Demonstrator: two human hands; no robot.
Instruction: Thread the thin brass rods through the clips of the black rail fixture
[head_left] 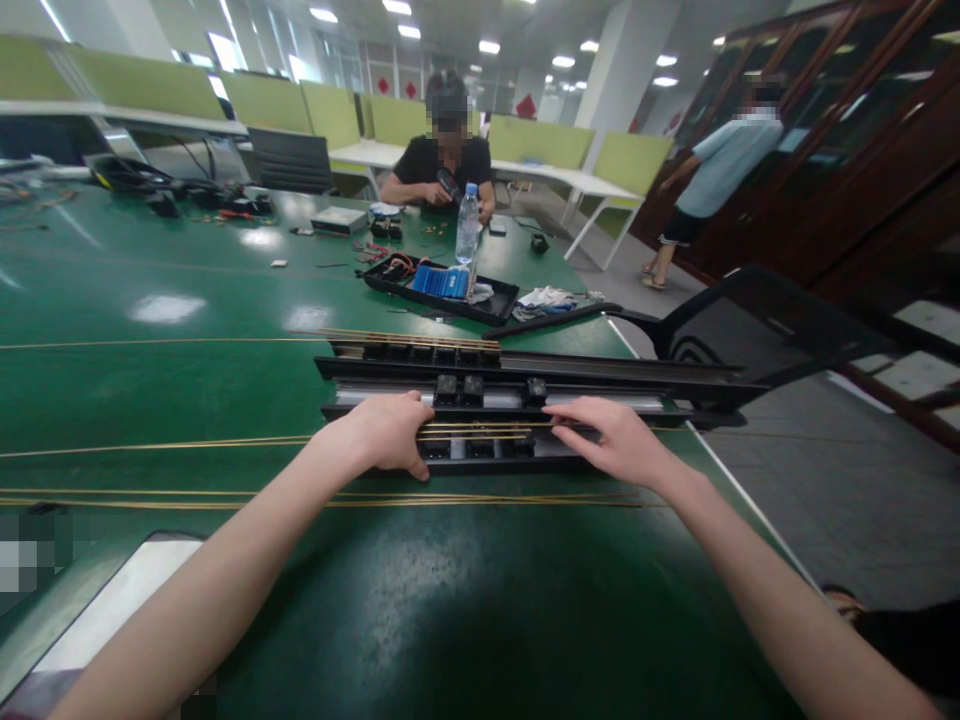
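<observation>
Three long black channel rails lie side by side on the green table. My left hand (391,432) is closed around the left part of the nearest rail (487,466), fingers over its far wall and thumb on its near side. Thin brass rods (480,432) run along this rail above small black blocks (480,448). At its right part, my right hand (611,437) has thumb and forefinger closed about a thin rod, which shows faintly beyond the hand. The middle rail (375,395) carries a few black blocks (536,390). More brass rods lie over the far rail (600,368).
Loose brass rods (480,499) lie in front of the rails. Beyond stand a black tray (491,308) with a blue part, a water bottle (466,228) and a white cloth (545,302). A black chair (750,330) adjoins the right edge. One person sits opposite; another stands right.
</observation>
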